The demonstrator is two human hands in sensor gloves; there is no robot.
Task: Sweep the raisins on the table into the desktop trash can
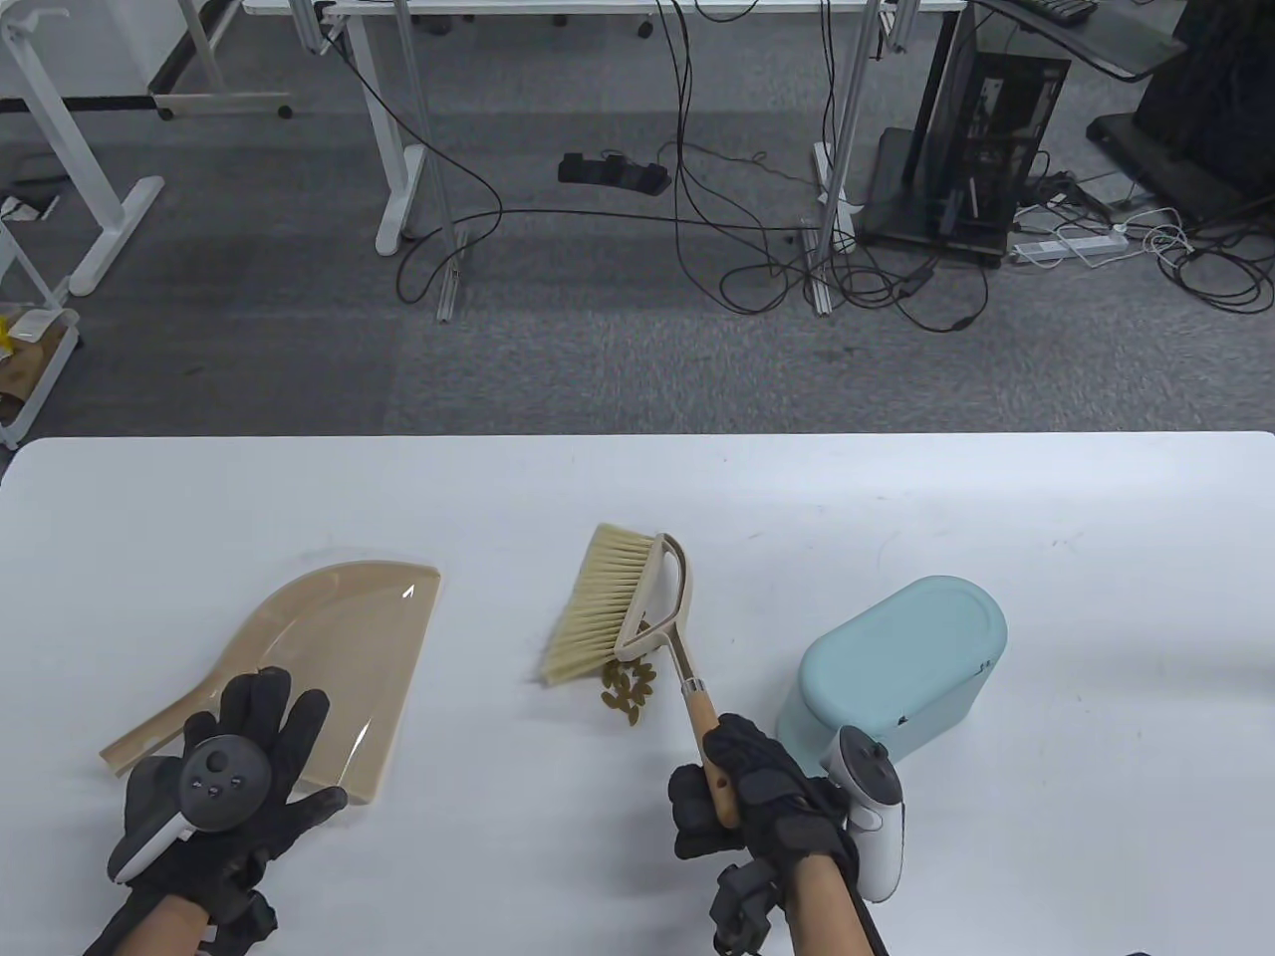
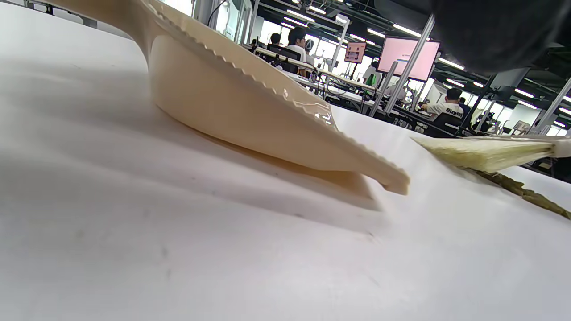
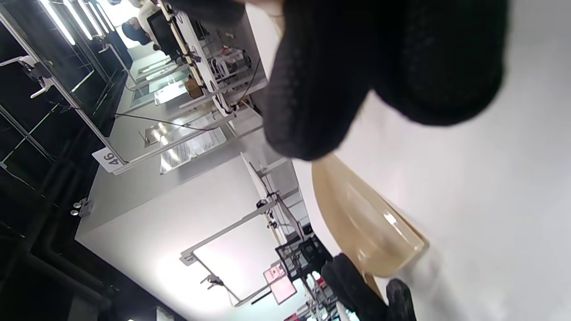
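A beige dustpan point(image 1: 329, 647) lies on the white table point(image 1: 637, 488) at the left, mouth facing right. My left hand point(image 1: 261, 717) hovers over or rests on its rear end with fingers spread, not gripping. My right hand point(image 1: 719, 792) grips the wooden handle of a hand brush point(image 1: 623, 607). Its bristles touch the table just beyond a small pile of raisins point(image 1: 628, 689). A light blue desktop trash can point(image 1: 901, 667) stands right of the brush, lid shut. The left wrist view shows the dustpan point(image 2: 250, 107), bristles point(image 2: 486, 151) and raisins point(image 2: 522, 191). The right wrist view shows gloved fingers point(image 3: 379, 67) and the dustpan point(image 3: 361, 218).
The table's far edge point(image 1: 637, 436) borders grey carpet with desk legs and cables beyond. The trash can stands close beside my right hand's tracker point(image 1: 877, 807).
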